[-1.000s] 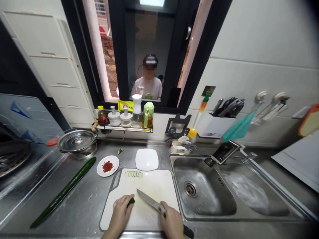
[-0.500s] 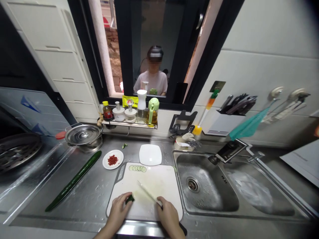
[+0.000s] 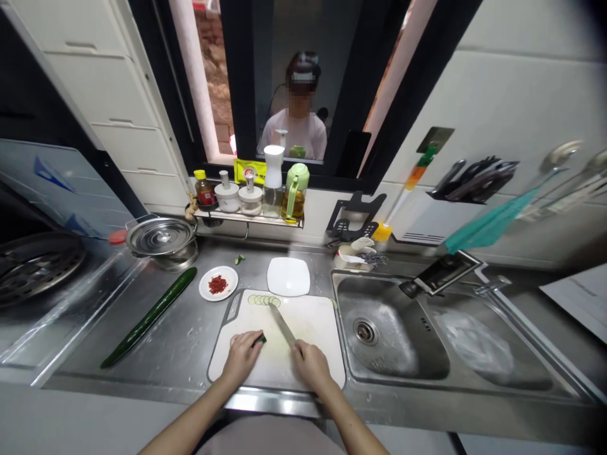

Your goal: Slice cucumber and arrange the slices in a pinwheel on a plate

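Note:
A white cutting board (image 3: 313, 322) lies on the steel counter in front of me. My left hand (image 3: 243, 355) is closed on a short dark green cucumber stub (image 3: 260, 339) at the board's near left. My right hand (image 3: 307, 364) grips a knife (image 3: 283, 325) by the handle; its blade points away toward a row of several thin cucumber slices (image 3: 263, 300) at the board's far edge. The blade lies just right of the stub.
A whole long cucumber (image 3: 150, 316) lies left of the board. Behind it are a small plate of red chilli (image 3: 218, 284), an empty white square plate (image 3: 288, 277) and a lidded steel pot (image 3: 161, 239). A sink (image 3: 389, 335) adjoins on the right. A condiment rack (image 3: 249, 205) stands below the window.
The view has pulled back and tilted down, showing my forearms. The knife blade has swung from lying across the board to pointing away, its tip nearer the slices.

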{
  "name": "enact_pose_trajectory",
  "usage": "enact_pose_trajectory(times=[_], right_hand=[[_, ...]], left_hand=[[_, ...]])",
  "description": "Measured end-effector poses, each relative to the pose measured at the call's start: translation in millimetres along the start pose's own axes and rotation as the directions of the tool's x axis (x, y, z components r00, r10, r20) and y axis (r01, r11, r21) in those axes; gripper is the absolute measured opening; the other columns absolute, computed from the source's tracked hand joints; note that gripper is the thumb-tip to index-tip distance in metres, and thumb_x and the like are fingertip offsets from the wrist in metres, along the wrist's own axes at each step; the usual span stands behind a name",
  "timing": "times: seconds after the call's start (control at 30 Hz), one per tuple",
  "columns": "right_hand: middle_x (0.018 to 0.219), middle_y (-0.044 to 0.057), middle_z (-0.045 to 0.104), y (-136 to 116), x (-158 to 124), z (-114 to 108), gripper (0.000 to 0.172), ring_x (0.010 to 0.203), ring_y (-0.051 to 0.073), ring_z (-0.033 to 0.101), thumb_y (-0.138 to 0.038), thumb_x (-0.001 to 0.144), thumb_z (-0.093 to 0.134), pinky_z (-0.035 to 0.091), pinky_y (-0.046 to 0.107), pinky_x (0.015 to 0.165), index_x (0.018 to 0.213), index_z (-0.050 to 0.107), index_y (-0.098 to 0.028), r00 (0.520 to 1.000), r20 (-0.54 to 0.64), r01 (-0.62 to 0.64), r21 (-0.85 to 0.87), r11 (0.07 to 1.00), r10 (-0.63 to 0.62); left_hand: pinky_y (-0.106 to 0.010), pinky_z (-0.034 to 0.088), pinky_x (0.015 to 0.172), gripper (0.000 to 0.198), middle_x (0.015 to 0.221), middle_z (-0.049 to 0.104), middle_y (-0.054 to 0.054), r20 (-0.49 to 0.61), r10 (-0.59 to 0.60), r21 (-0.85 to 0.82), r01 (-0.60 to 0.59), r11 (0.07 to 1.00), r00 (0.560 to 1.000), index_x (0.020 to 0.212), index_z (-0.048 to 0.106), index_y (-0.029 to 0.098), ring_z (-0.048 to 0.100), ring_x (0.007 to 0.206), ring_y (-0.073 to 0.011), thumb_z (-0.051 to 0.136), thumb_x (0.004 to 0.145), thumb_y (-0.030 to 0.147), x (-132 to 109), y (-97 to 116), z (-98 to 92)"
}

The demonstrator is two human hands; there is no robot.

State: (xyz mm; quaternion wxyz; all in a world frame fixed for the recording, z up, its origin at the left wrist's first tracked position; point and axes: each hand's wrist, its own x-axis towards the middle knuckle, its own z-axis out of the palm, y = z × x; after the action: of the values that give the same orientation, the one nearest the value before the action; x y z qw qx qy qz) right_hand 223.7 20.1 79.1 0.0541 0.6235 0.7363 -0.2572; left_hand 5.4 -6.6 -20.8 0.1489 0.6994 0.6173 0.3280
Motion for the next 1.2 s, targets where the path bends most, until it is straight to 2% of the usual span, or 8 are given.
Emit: enact_pose_trajectory(times=[0.13,0.4,0.7,1.2], right_hand=[[0.095,0.009,0.070,-1.5,4.1,-5.0,0.034,0.091,0.018,0.064,-0.032,0.098,0.033,0.036,0.024,0.071,0.106,0.063,-0.018,0.999,0.029,0.016,-0.033,0.999,-0.015],[0.096,0.009,0.070,-12.3,1.1,-7.1,0.036,0.090,0.020,0.065,-0.033,0.099,0.028,0.039,0.027,0.074,0.113,0.058,-0.020,0.996,0.067,0.074,-0.128,0.989,-0.066],[0.094,0.011,0.070,-26.5,-12.8,7.2,0.036,0.092,0.023,0.065,-0.027,0.098,0.026,0.040,0.030,0.075,0.116,0.057,-0.018,0.988,0.085,0.139,-0.150,0.979,-0.127],[0.094,0.011,0.070,-34.1,-23.6,18.7,0.033,0.092,0.022,0.065,-0.028,0.099,0.028,0.041,0.029,0.075,0.112,0.057,-0.018,0.989,0.097,0.126,-0.140,0.982,-0.113]], left_hand=[[-0.037,0.047,0.089,0.030,0.103,0.071,-0.009,-0.068,0.008,-0.009,-0.009,1.000,0.998,0.111,0.067,0.021,0.065,0.098,-0.0192,0.048,0.092,0.033,0.8,-0.8,4.7],[-0.037,0.048,0.087,0.027,0.098,0.070,-0.007,-0.129,-0.025,-0.027,0.022,0.999,0.991,0.107,0.069,0.022,0.063,0.094,-0.0184,0.050,0.091,0.033,-0.5,-5.9,8.1],[-0.035,0.047,0.086,0.026,0.096,0.071,-0.007,-0.127,-0.054,-0.048,0.048,0.998,0.990,0.104,0.069,0.022,0.063,0.092,-0.0180,0.050,0.091,0.034,-0.6,-5.4,5.0],[-0.035,0.044,0.084,0.026,0.095,0.071,-0.006,-0.109,-0.059,-0.015,0.058,0.998,0.992,0.101,0.070,0.023,0.062,0.090,-0.0185,0.049,0.092,0.035,-1.9,-6.9,5.9]])
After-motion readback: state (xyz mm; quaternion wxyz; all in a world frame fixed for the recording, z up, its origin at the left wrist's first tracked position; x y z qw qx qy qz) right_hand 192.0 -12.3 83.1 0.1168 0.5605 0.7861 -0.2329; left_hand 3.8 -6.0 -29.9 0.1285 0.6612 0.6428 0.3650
